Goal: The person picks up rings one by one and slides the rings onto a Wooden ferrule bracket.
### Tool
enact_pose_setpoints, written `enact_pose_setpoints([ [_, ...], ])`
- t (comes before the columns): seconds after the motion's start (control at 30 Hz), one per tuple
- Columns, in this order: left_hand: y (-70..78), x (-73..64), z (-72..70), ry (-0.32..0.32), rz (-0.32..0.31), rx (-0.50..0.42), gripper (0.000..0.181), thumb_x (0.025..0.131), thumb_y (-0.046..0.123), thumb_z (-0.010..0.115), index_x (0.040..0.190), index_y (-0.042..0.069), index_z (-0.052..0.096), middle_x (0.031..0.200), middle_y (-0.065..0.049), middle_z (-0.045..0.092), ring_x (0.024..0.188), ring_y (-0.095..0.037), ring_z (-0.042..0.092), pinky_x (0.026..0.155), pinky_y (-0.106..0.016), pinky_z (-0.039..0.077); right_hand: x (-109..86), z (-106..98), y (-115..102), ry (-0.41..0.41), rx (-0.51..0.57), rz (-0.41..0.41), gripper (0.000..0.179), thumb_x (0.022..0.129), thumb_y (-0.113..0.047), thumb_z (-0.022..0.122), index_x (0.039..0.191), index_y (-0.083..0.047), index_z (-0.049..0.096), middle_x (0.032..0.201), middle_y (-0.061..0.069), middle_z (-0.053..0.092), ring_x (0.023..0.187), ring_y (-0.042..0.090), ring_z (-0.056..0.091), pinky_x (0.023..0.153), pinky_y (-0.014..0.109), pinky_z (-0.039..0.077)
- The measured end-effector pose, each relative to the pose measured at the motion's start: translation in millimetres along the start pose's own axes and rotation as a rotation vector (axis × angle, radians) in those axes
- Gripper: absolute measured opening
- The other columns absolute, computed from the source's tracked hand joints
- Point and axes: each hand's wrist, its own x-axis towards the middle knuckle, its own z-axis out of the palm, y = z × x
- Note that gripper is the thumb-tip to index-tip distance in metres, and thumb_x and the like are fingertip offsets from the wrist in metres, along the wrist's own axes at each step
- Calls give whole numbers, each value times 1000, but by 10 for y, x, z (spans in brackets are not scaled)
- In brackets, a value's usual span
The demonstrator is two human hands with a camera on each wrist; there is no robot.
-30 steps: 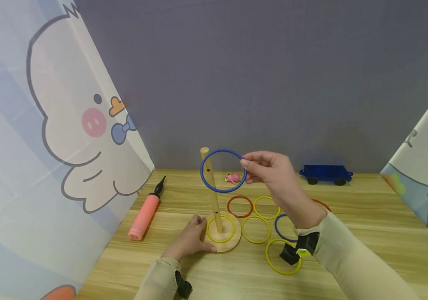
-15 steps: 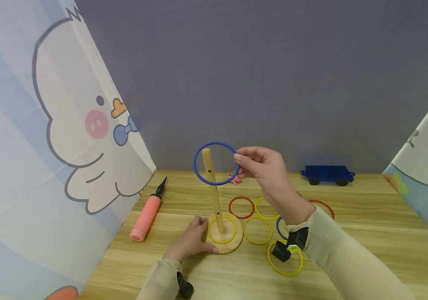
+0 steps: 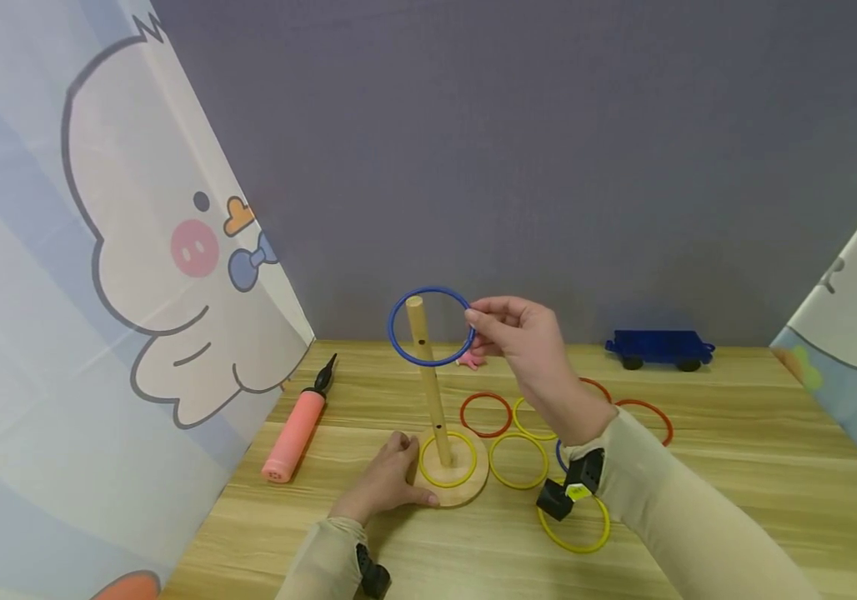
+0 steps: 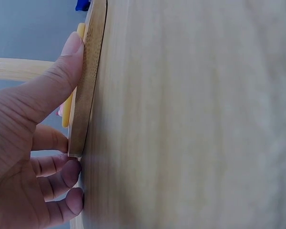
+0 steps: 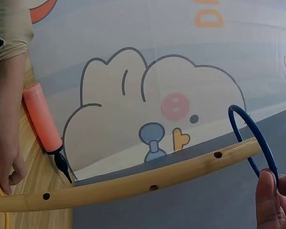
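My left hand (image 3: pixel 383 479) grips the left edge of a round wooden base (image 3: pixel 471 492), thumb along its near edge and fingers curled at the far side. From the base rises a wooden post (image 3: pixel 432 392) with dark holes. A yellow ring (image 4: pixel 66 112) lies on the base around the post's foot. My right hand (image 3: pixel 522 337) pinches a blue ring (image 5: pixel 263 142) between thumb and fingers at the top of the post. In the right wrist view the ring is tilted, and the post's tip (image 5: pixel 252 147) reaches inside it.
Right of the base lie several loose rings, among them a red ring (image 3: pixel 486 436) and a yellow ring (image 3: pixel 518 488). A pink air pump (image 3: pixel 295 437) is at the left. Behind are a blue toy wagon (image 3: pixel 661 347) and a small pink toy (image 3: pixel 471 361), partly hidden.
My right hand has moved left with the blue ring, from beside the post's top to around its tip, then slightly lower. My left hand stays at the base.
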Motion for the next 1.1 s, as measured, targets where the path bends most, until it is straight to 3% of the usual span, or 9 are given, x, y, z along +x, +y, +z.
enact_pose_setpoints([
  [0.47,3,3,-42,10,6,-3,110,70,52,83,146,-10,34,125,-18,42,119,-32,44,100,-48,40,-49,-116,352,12,-89,131,24,92,-11,69,108,7,65,79,7,67,64,14,65,65,32,57],
  [0.7,0,12,-19,2,0,-1,111,70,54,82,146,-10,34,126,-17,42,121,-32,44,101,-47,39,-98,-186,635,18,-93,209,27,91,-6,68,113,11,64,87,6,70,63,14,64,63,30,57],
  [1.1,-23,12,9,11,11,10,113,69,56,81,146,-10,33,127,-19,42,120,-33,44,101,-48,39,-243,-310,1157,22,-129,337,25,92,-2,66,112,12,63,78,7,66,62,17,64,62,32,57],
])
